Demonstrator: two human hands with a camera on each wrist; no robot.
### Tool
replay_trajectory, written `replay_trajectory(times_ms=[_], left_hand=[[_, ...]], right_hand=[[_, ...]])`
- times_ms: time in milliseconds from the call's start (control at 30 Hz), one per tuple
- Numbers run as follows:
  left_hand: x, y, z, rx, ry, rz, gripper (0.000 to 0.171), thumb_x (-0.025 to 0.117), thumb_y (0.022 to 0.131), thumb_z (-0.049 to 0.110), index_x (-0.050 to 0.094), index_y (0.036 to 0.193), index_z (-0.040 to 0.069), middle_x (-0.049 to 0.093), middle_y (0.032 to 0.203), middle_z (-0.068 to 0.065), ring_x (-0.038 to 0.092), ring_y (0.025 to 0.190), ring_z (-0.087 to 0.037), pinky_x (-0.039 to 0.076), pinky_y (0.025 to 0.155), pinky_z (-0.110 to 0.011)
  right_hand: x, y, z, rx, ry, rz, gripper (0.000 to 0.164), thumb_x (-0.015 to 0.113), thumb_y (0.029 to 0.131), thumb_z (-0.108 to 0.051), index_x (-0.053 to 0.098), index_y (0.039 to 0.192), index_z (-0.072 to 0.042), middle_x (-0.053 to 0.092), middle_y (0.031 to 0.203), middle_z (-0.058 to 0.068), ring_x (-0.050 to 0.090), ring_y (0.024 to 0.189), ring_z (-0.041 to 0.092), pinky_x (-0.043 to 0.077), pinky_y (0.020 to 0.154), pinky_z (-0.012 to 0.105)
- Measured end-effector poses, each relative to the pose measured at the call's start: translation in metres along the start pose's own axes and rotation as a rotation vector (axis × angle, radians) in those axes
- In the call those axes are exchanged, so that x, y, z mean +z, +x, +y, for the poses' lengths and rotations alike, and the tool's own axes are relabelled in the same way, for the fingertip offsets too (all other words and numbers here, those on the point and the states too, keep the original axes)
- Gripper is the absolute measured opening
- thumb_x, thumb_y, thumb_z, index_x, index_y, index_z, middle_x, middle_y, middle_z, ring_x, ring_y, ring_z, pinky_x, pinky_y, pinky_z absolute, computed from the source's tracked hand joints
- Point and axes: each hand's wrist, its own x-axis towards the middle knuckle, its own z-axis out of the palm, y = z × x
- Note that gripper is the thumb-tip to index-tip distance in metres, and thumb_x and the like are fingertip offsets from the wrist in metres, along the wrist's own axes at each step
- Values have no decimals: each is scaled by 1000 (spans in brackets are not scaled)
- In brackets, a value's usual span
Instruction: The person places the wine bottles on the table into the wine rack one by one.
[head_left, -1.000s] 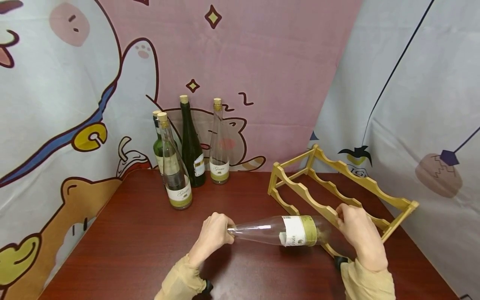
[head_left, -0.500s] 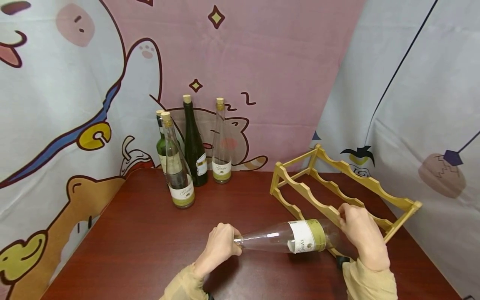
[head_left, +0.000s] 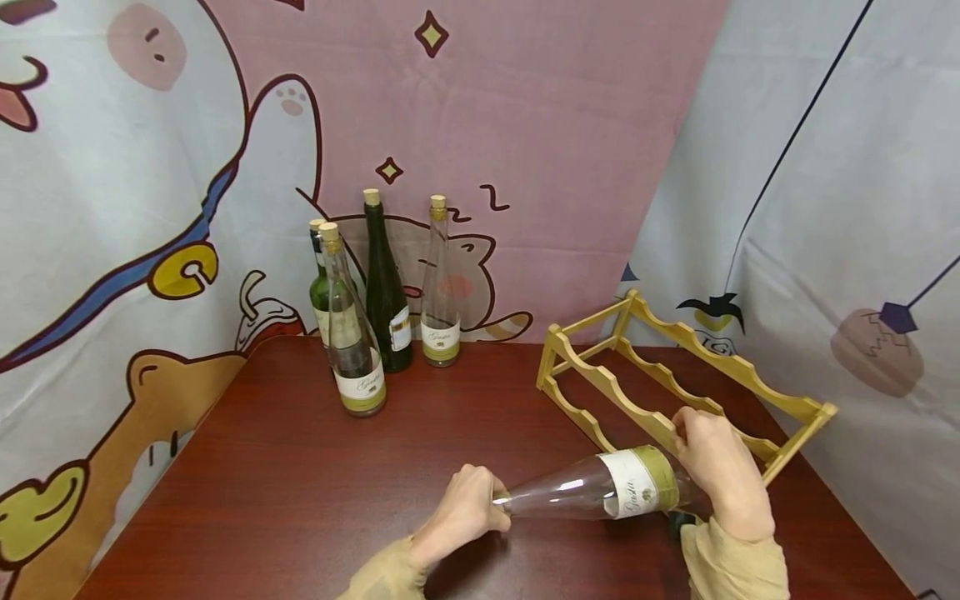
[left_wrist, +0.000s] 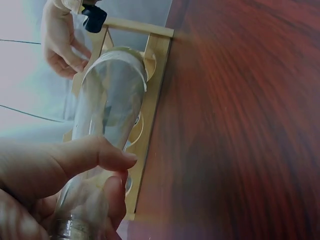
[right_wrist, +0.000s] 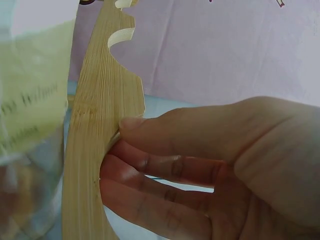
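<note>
My left hand (head_left: 467,504) grips the neck of a clear glass bottle (head_left: 567,492) with a white and green label. The bottle lies sideways in the air, its base pointing right, in front of a light wooden wine rack (head_left: 602,381). In the left wrist view, thumb and fingers (left_wrist: 117,159) curl round the bottle (left_wrist: 112,95) near its mouth. My right hand (head_left: 722,467) holds the rack's front upper rail. The right wrist view shows the thumb on one side of this scalloped rail (right_wrist: 86,145) and fingertips at its curved notch, with the bottle's label (right_wrist: 32,90) close beside it.
At the back left stand two corked clear bottles (head_left: 360,387) (head_left: 440,342), a tall dark green bottle (head_left: 384,292) and a shorter green bottle (head_left: 318,293) partly hidden. They stand on a reddish-brown table (head_left: 285,500). A printed cloth (head_left: 570,167) hangs behind.
My left hand has moved right and toward me, carrying the bottle along the rack's front toward its right end. The right hand keeps its hold on the rail.
</note>
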Motion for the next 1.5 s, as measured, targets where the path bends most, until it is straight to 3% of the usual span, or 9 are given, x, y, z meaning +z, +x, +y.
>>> replay_trajectory(times_ms=[200, 433, 800, 1033, 1500], left_hand=[[13, 6, 8, 3, -26, -45, 10, 72, 55, 4, 68, 57, 13, 43, 47, 16, 33, 47, 1, 33, 47, -16], [29, 8, 23, 4, -31, -82, 7, 77, 60, 11, 71, 62, 13, 48, 47, 14, 35, 48, 1, 34, 47, -16], [50, 10, 38, 44, -104, -131, 25, 80, 67, 16, 61, 51, 11, 33, 44, 16, 28, 47, 1, 25, 45, -17], [71, 11, 48, 12, -125, -113, 26, 82, 67, 20, 64, 52, 10, 54, 44, 5, 33, 46, 0, 30, 46, -17], [93, 19, 63, -19, -184, -83, 25, 80, 70, 25, 66, 54, 12, 57, 45, 6, 40, 46, 2, 33, 46, -14]], right_hand=[[-1, -1, 1, -8, -1, 9, 6, 62, 77, 4, 61, 83, 6, 63, 75, 18, 58, 66, 28, 45, 59, 43], [0, -3, 1, -20, -4, 33, 6, 61, 76, 6, 59, 81, 6, 62, 74, 19, 60, 67, 31, 47, 61, 47], [9, -3, 5, -63, -13, 99, 7, 62, 73, 7, 57, 77, 3, 60, 70, 14, 57, 61, 25, 43, 54, 39], [5, -3, 0, -44, -15, 73, 8, 63, 74, 7, 56, 76, 3, 58, 68, 13, 55, 60, 24, 43, 54, 39], [2, -3, -3, -35, -37, 56, 9, 61, 75, 6, 53, 74, 3, 53, 65, 12, 56, 59, 28, 44, 53, 45]])
